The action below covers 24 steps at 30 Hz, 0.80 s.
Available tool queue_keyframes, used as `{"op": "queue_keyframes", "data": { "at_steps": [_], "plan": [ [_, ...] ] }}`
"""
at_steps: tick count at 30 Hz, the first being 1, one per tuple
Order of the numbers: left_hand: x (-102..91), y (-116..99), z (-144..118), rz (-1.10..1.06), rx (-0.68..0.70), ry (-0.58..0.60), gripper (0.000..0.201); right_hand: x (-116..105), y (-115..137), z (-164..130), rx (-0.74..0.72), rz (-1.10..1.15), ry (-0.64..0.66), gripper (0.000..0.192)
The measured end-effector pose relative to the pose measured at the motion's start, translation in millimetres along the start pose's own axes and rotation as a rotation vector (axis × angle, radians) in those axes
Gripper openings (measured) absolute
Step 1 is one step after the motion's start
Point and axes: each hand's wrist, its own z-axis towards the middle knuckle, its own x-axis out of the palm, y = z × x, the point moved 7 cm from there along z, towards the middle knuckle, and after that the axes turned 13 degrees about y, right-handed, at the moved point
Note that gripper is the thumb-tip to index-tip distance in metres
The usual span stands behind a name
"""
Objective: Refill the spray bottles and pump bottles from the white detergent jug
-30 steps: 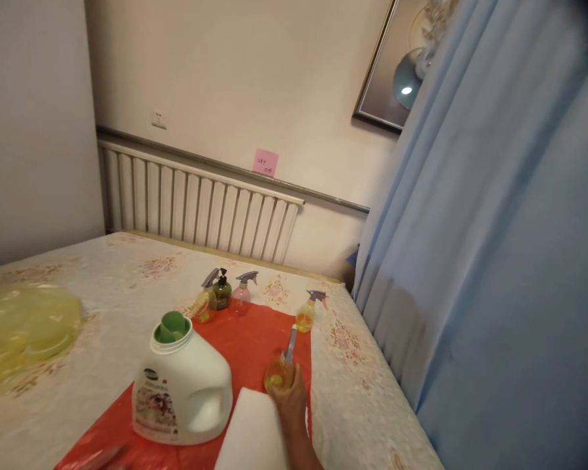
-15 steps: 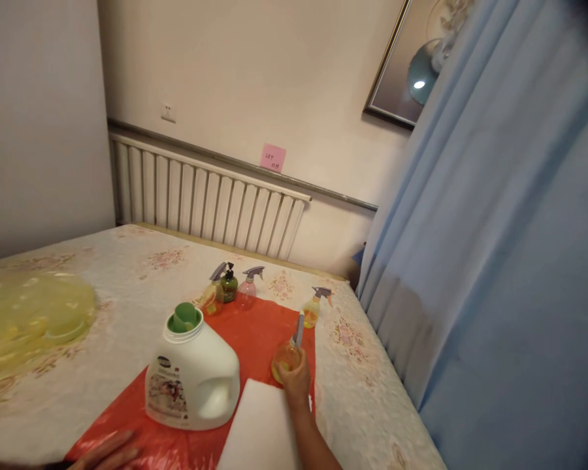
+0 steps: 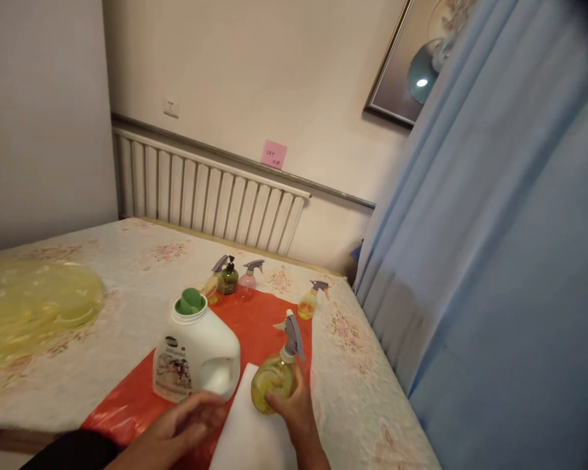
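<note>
My right hand (image 3: 294,398) grips a round spray bottle (image 3: 273,382) with yellowish liquid and a grey trigger head. The bottle is tilted a little and held over a white slab (image 3: 255,437). My left hand (image 3: 191,418) has its fingers stretched out and holds nothing; it is in front of a large white jug (image 3: 203,356) with a green cup (image 3: 191,301) in its mouth. I cannot tell whether the hand touches the jug. Jug and slab lie on a red sheet (image 3: 259,326).
At the sheet's far end stand a pale spray bottle (image 3: 215,286), a green pump bottle (image 3: 230,279) and a pink spray bottle (image 3: 247,284). A yellow spray bottle (image 3: 308,303) stands by its right corner. Clear yellow plastic (image 3: 39,300) lies left; a blue curtain (image 3: 470,228) hangs right.
My right hand has lifted the spray bottle off the red sheet and brought it nearer, over the white slab. My left hand has come up and rightward to the front of the jug.
</note>
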Motion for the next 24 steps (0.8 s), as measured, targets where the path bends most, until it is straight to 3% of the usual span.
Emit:
{"op": "queue_keyframes", "data": {
  "at_steps": [3, 5, 9, 12, 17, 24],
  "plan": [
    [34.6, -32.9, 19.7, 0.242, 0.104, 0.084, 0.047, 20.1, 8.8, -22.1, 0.003, 0.090, 0.134, 0.069],
    [51.3, -40.0, 31.0, 0.262, 0.149, 0.139, 0.050, 31.4, 15.0, -34.2, -0.001, 0.136, 0.209, 0.073],
    [80.1, -36.6, 45.0, 0.006, 0.204, 0.368, 0.063, 47.7, 26.9, -51.3, -0.008, 0.195, 0.350, 0.075],
    [94.4, -35.2, 43.8, -0.098, 0.142, 0.488, 0.055, 52.0, 27.6, -58.7, 0.013, 0.199, 0.395, 0.082],
    [91.0, -31.8, 36.7, 0.012, 0.061, 0.397, 0.037, 54.9, 12.7, -64.9, 0.088, 0.181, 0.397, 0.086],
    [93.6, -32.8, 29.7, 0.254, 0.164, 0.243, 0.025, 56.5, 15.6, -67.1, 0.113, 0.094, 0.337, 0.084]
  ]
}}
